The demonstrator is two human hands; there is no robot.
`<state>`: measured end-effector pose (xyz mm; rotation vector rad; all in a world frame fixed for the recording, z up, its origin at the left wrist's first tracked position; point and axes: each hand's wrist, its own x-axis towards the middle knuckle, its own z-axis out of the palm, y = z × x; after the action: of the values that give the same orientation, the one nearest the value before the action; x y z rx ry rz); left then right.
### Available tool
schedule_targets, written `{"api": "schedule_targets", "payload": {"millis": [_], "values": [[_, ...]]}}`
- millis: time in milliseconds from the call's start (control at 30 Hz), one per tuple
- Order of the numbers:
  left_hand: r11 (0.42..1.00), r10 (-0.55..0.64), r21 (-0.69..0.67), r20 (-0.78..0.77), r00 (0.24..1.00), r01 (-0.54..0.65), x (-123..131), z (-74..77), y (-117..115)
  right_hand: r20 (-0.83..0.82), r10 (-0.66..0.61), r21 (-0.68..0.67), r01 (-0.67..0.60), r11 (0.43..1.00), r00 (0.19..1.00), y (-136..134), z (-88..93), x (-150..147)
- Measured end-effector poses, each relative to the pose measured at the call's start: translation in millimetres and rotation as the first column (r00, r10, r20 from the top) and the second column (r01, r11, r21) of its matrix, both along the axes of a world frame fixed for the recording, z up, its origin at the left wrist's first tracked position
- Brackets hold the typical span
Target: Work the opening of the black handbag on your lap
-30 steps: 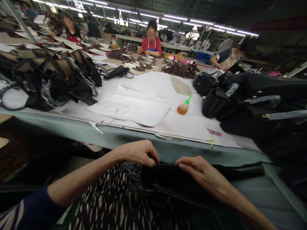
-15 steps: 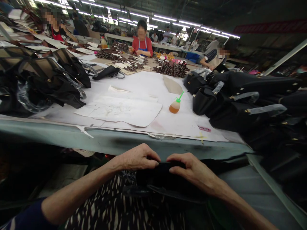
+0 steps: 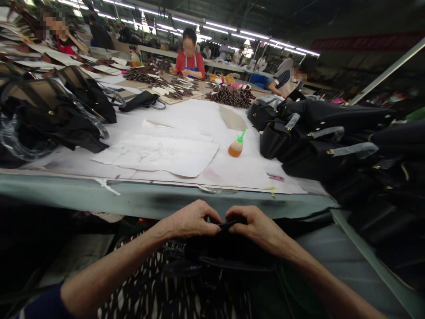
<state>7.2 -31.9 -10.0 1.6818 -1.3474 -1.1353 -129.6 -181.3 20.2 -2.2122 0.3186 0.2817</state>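
Observation:
A black bag (image 3: pixel 226 250) lies on my lap, below the near edge of the work table (image 3: pixel 139 197). My left hand (image 3: pixel 191 219) pinches the bag's top edge from the left. My right hand (image 3: pixel 254 226) pinches the same edge from the right, and the fingertips of both hands almost touch. Part of the bag is wrapped in clear plastic near my left wrist. Its lower part is hidden in shadow.
White paper sheets (image 3: pixel 159 153) and an orange squeeze bottle with a green tip (image 3: pixel 236 146) lie on the table. Black bags are piled at the left (image 3: pixel 53 115) and right (image 3: pixel 325 141). A small pink item (image 3: pixel 276 177) lies near the edge. Other people work at the far end.
My hands have slid toward each other along the bag's top edge, from well apart to almost touching. The view has also shifted a little to the right.

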Motion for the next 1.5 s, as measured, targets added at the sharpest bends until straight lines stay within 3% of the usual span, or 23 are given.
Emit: {"api": "schedule_targets", "payload": {"millis": [167, 267, 500, 767, 967, 1167, 1500], "values": [[1.000, 0.011, 0.006, 0.002, 1.000, -0.011, 0.9, -0.7, -0.6, -0.063, 0.006, -0.049, -0.009, 0.999, 0.998, -0.3, -0.7, 4.9], [0.999, 0.048, 0.029, -0.086, 0.995, -0.046, 3.3, -4.2, 0.7, -0.077, 0.011, -0.052, -0.015, 0.999, 0.997, -1.9, -0.1, 7.2], [0.986, 0.111, 0.155, -0.352, 0.929, -0.059, 14.9, -17.5, 0.5, -0.106, 0.018, 0.144, -0.003, 0.990, 0.994, -9.4, 1.2, 8.7], [0.977, 0.173, 0.202, -0.531, 0.829, -0.074, 20.3, -28.5, -4.6, -0.159, -0.010, 0.291, 0.056, 0.955, 0.987, -16.4, -7.7, 16.4], [0.971, 0.228, 0.205, -0.615, 0.755, -0.127, 20.8, -48.0, -12.5, -0.223, -0.035, 0.394, 0.123, 0.911, 0.974, -23.7, -14.6, 19.5], [0.943, 0.321, 0.280, -0.628, 0.709, -0.179, 20.6, -52.9, -19.0, -0.205, -0.034, 0.317, 0.100, 0.943, 0.978, -29.2, -18.3, 21.3], [0.943, 0.326, 0.281, -0.665, 0.672, -0.179, 22.4, -57.8, -20.4, -0.185, 0.023, 0.297, 0.033, 0.954, 0.983, -32.2, -24.8, 27.2]]}}
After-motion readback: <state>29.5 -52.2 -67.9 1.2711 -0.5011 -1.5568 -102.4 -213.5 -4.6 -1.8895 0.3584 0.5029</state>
